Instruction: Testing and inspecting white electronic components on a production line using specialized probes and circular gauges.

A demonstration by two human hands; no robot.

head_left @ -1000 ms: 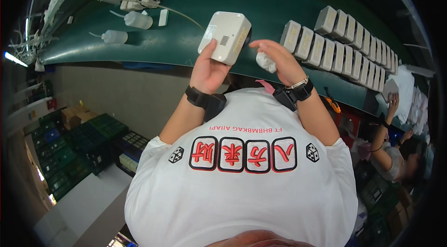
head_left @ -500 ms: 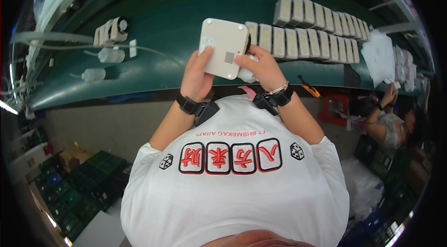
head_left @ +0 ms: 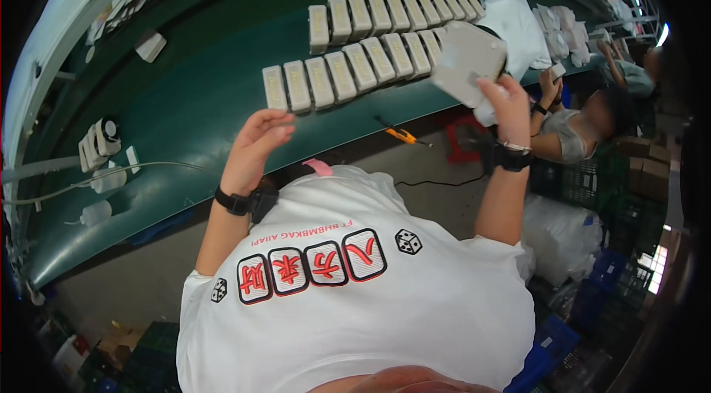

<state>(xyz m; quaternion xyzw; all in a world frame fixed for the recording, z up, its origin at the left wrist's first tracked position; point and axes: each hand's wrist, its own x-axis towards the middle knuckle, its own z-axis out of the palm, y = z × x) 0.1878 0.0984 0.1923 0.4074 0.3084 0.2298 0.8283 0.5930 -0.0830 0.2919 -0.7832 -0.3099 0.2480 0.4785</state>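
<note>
My right hand (head_left: 509, 108) grips a white square device (head_left: 470, 66) with rounded corners by its near edge. It is held up at the right end of the rows, slightly blurred. A crumpled white cloth or wipe (head_left: 485, 113) shows beneath the fingers of that hand; its kind is unclear. My left hand (head_left: 259, 138) holds nothing, fingers loosely bent and apart, just short of the nearest box in the front row. Two rows of similar white devices (head_left: 318, 82) stand on edge across the green table (head_left: 200, 82).
White bags (head_left: 515, 30) lie past the rows, with co-workers (head_left: 578, 123) at the right. An orange-handled tool (head_left: 400, 134) is at the table's front edge. Two squeeze bottles (head_left: 96, 213) and a few white devices (head_left: 100, 145) stand at the left. A red stool (head_left: 463, 143) is below.
My view has turned to the right. My left hand has let go of the white device, and my right hand has carried it rightward, over the end of the rows.
</note>
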